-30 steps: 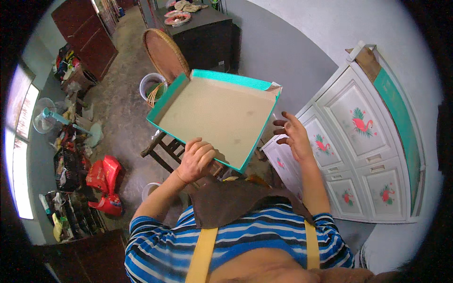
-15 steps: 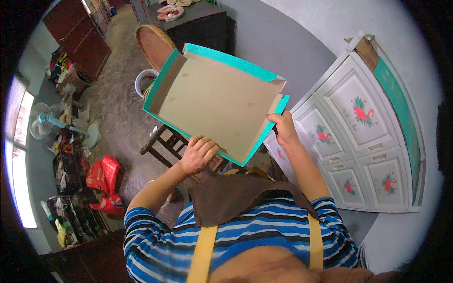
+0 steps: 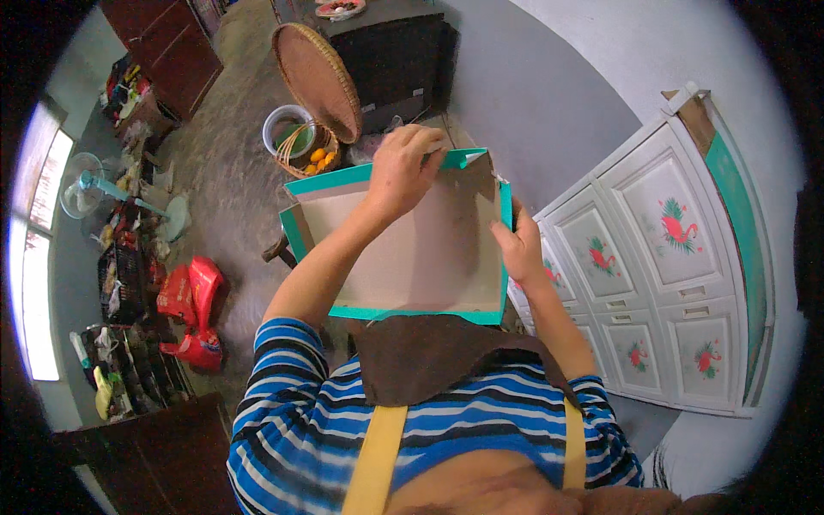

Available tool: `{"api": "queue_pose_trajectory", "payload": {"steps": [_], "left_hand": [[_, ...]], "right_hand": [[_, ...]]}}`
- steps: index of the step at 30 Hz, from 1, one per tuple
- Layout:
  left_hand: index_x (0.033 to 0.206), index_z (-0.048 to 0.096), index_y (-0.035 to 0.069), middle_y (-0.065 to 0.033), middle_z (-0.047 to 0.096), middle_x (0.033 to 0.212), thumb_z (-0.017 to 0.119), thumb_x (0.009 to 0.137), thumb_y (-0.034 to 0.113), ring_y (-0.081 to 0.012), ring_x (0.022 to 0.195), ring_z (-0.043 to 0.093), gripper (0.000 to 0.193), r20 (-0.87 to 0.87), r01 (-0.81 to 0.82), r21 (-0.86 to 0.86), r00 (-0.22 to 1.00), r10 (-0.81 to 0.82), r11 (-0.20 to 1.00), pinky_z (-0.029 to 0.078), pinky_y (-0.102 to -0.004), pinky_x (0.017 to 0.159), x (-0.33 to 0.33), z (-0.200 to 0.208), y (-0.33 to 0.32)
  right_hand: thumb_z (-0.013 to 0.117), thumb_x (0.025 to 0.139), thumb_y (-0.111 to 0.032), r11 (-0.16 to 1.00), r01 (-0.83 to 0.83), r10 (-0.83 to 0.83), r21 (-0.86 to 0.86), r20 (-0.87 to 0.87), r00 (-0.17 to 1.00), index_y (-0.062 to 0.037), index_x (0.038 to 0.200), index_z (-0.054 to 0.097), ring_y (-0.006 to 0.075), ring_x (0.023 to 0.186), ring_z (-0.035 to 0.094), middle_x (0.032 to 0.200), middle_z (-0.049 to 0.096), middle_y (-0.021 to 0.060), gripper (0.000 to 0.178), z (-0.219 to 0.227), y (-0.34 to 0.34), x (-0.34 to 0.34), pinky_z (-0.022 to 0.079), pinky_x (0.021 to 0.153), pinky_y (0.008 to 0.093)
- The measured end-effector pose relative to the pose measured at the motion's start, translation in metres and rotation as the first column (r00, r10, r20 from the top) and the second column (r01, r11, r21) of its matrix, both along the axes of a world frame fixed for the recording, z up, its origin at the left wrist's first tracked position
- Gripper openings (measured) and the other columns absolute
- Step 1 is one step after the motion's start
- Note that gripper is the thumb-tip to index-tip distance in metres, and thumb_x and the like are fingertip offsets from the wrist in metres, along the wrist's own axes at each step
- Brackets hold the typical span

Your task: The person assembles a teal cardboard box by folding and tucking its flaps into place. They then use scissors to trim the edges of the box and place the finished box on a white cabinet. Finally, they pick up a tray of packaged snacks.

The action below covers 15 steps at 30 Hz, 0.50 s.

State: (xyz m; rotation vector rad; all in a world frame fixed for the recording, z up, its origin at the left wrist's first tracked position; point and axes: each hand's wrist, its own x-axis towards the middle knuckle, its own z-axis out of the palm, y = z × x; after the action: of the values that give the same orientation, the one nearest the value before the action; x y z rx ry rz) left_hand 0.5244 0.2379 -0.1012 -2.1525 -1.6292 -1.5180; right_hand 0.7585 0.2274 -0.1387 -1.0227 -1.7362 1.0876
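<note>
A shallow, open cardboard box (image 3: 403, 266) with teal edges and a bare brown inside is held tilted in front of my body. My right hand (image 3: 521, 245) grips its right wall, thumb on the near side and fingers mostly hidden behind. My left hand (image 3: 399, 176) reaches across the box to its far wall, with fingers curled and pressed together at the rim. What sits between those fingertips cannot be made out. Just right of them, a small pale, torn-looking patch (image 3: 469, 160) shows on the teal edge near the far right corner.
A white cabinet (image 3: 661, 257) with flamingo pictures stands at right. Beyond the box are a round woven tray (image 3: 318, 81), a white bucket (image 3: 279, 124) and a basket of orange fruit (image 3: 319, 157). Red plastic bags (image 3: 193, 296) and a teal fan (image 3: 116, 193) are at left.
My left hand has moved from the near edge of the box to its far wall. The box has turned and come lower and closer; my right hand still grips its right wall.
</note>
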Motion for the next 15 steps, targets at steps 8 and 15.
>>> {"api": "queue_pose_trajectory", "payload": {"steps": [8,15], "left_hand": [[0.093,0.067,0.005,-0.0163,0.066,0.084,0.066,0.081,0.035,-0.0355,0.083,0.063,0.032,0.017,-0.003,-0.459,1.000,0.013,0.888,0.049,-0.0431,0.072,0.019,0.006,0.018],[0.092,0.070,0.008,-0.0175,0.067,0.086,0.069,0.075,0.045,-0.0351,0.083,0.064,0.041,-0.003,0.101,-0.510,0.993,-0.120,0.854,0.049,-0.0441,0.074,0.031,0.004,0.033]], "right_hand": [[0.055,0.080,-0.013,0.997,-0.059,0.062,-0.049,0.058,0.996,0.0031,0.120,0.053,0.0219,0.089,0.061,0.099,0.065,0.0169,0.044,0.010,0.001,0.005,0.047,0.082,0.0353],[0.059,0.079,-0.016,0.993,-0.054,0.069,-0.109,0.139,0.988,0.0016,0.112,0.057,0.0187,0.078,0.061,0.086,0.065,0.0134,0.037,0.000,0.008,0.015,0.048,0.074,0.0343]]}}
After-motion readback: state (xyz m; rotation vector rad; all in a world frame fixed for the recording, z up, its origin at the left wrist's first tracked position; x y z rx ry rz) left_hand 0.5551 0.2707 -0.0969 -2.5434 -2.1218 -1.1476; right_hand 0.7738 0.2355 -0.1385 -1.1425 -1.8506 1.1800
